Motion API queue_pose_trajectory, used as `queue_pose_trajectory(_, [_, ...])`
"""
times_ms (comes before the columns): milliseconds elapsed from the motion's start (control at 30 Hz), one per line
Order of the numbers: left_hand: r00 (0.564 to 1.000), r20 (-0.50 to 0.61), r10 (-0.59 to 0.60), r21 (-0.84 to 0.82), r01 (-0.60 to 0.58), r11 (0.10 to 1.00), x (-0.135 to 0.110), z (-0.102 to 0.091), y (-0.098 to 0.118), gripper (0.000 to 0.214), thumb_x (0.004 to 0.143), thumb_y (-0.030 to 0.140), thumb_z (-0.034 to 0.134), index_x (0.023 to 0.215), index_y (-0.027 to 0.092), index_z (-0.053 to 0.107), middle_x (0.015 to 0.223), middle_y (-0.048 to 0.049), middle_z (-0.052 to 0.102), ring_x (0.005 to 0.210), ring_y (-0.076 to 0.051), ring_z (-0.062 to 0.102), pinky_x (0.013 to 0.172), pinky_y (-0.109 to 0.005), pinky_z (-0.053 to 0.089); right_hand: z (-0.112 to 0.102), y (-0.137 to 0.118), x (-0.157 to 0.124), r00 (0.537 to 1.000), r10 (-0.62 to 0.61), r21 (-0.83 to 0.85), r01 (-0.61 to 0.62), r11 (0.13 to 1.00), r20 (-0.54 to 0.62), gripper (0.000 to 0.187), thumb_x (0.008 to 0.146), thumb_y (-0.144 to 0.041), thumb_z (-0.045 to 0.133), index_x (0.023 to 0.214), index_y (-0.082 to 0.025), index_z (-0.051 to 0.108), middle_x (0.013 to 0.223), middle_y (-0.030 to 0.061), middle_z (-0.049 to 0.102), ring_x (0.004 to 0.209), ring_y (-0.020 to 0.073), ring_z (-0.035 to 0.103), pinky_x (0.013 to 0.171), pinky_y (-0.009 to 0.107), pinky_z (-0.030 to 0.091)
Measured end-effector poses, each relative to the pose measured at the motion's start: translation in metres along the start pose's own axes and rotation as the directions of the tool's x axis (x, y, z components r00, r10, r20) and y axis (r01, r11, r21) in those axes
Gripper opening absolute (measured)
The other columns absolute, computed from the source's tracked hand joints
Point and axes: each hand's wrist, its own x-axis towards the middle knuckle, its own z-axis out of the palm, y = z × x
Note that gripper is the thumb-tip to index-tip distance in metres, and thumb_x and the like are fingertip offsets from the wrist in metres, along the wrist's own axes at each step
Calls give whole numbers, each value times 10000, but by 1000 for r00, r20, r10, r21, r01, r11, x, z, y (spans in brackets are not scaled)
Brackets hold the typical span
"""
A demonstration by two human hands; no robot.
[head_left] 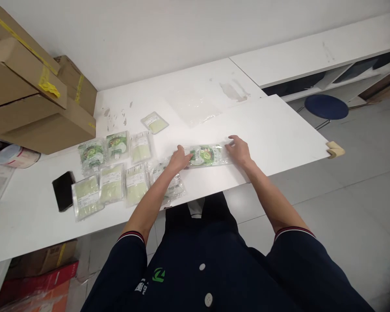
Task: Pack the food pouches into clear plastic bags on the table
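Note:
A green-printed pouch in a clear plastic bag lies flat near the table's front edge, between my two hands. At its left end, my left hand holds it with the thumb stretched over the print. My right hand has its curled fingers on the right end of the clear bag. Just left of my left hand is a crumpled clear packet, partly covered by my forearm. Further left lie several flat packets, some pale green with labels, others showing a green printed front.
Cardboard boxes are stacked at the left. A black phone lies beside the packets. Behind the pouch is a flat clear bag, with one pale packet to its left. A blue stool stands beyond the table's right side.

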Motion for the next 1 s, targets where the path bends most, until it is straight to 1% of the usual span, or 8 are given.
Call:
queue_pose_trajectory(100, [1000,-13,22,304,-17,952,-8,-1,17,529,956,414,492,1379,122,371,1084,-211,676,1001,-336,662,833,-410,477,15,-20,-25,973,-204,-303,164,939,-108,362,945,-214,475,1266,-176,638,1366,191,548,1167,345,515,906,479,443])
queue_pose_trajectory(233, [986,-93,139,549,-66,833,-8,-2,29,405,955,353,494,1311,163,518,1288,-248,571,1216,-403,539,937,-514,434,43,-37,-56,938,-345,-356,333,873,29,378,995,-381,448,1250,-206,664,1312,160,602,1175,341,501,908,461,446])
queue_pose_trajectory(333, [925,-30,379,573,-295,765,3,-5,30,365,969,357,464,1301,236,557,1499,-168,422,1384,-367,377,1063,-522,353,51,-31,-55,890,-440,-319,453,833,117,424,1002,-407,453,1330,-195,617,1345,135,604,1268,314,471,1025,452,398])
queue_pose_trajectory(433, [932,94,351,467,-353,811,14,-5,29,413,970,476,434,1270,224,564,1392,-157,531,1281,-312,495,1015,-434,408,42,-21,-38,825,-528,-294,566,770,203,405,1005,-399,459,1345,-234,607,1396,91,588,1344,299,426,1109,496,312])
queue_pose_trajectory(500, [967,119,224,426,-254,868,14,-3,28,459,909,581,502,1129,193,611,1177,-159,646,1117,-307,598,911,-393,453,33,-20,-29,833,-525,-345,552,759,175,356,1000,-358,471,1295,-255,641,1438,90,555,1378,328,381,1108,555,276])
queue_pose_trajectory(633, [974,175,142,295,-190,936,6,3,26,494,728,695,671,730,209,586,802,-113,681,922,-324,658,813,-378,452,27,-29,-30,941,-324,-382,337,860,99,321,989,-282,444,1135,-210,721,1346,165,596,1216,369,475,916,504,413])
queue_pose_trajectory(800, [995,-89,49,140,-36,989,15,12,31,456,844,656,541,766,208,521,990,-179,686,1044,-345,635,855,-412,437,40,-31,-39,978,-200,-199,206,958,50,343,981,-318,448,1172,-234,720,1291,140,611,1105,342,483,894,478,435])
queue_pose_trajectory(1000, [992,-76,98,-17,-100,995,37,22,40,306,826,425,645,696,205,477,890,-101,645,987,-274,620,842,-373,444,51,-24,-41,978,-208,-58,207,977,-18,353,973,-287,451,1210,-222,704,1304,149,563,1195,327,457,995,469,437])
